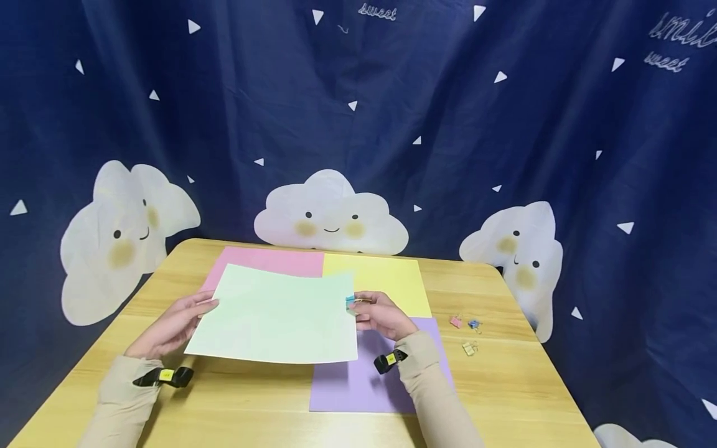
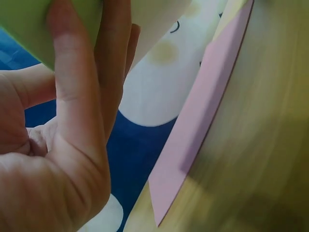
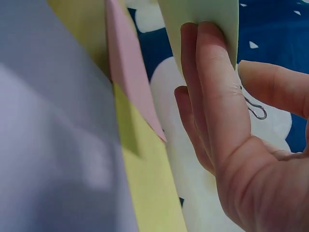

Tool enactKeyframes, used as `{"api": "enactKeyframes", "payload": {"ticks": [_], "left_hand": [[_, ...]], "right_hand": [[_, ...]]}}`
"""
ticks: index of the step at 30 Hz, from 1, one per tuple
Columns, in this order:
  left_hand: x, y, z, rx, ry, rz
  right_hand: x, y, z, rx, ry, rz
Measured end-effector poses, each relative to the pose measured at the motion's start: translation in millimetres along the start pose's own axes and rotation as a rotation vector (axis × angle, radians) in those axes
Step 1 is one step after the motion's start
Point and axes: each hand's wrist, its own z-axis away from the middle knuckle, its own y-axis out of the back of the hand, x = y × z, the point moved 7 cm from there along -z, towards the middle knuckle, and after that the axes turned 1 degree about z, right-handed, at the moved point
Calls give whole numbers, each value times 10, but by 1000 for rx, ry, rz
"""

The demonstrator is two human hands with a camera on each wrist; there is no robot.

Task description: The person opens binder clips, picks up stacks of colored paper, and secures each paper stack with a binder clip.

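Note:
A light green sheet of paper [image 1: 274, 317] is held up over the table, its front edge bowing slightly. My left hand [image 1: 182, 320] pinches its left edge, thumb on top and fingers underneath. At the right edge, my right hand [image 1: 383, 312] holds the sheet beside a blue binder clip [image 1: 350, 301] that sits on that edge. The thumb is close to the clip, and the fingers [image 3: 212, 53] lie against the underside of the paper. A wire handle [image 3: 258, 111] of the clip sticks out past the edge in the right wrist view.
Pink [image 1: 269, 258], yellow [image 1: 386, 283] and purple [image 1: 364, 392] sheets lie on the wooden table [image 1: 252, 404], partly covered by the raised sheet. To the right are a pink clip [image 1: 456, 322], a blue clip [image 1: 473, 324] and a yellow clip [image 1: 468, 349]. A dark blue curtain [image 1: 313, 137] hangs behind.

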Motion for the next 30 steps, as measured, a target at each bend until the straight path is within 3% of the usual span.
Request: {"api": "enactKeyframes", "payload": {"ticks": [13,24,30], "left_hand": [[-203,202,170,1,19,-48],[-406,304,224,15,85,-68],[-460,318,240,-14,119,-74]], "right_hand": [[155,-221,-110,-45,-25,47],[299,-349,-138,-75,-63,89],[330,-397,-132,-90,-71,105]]}}
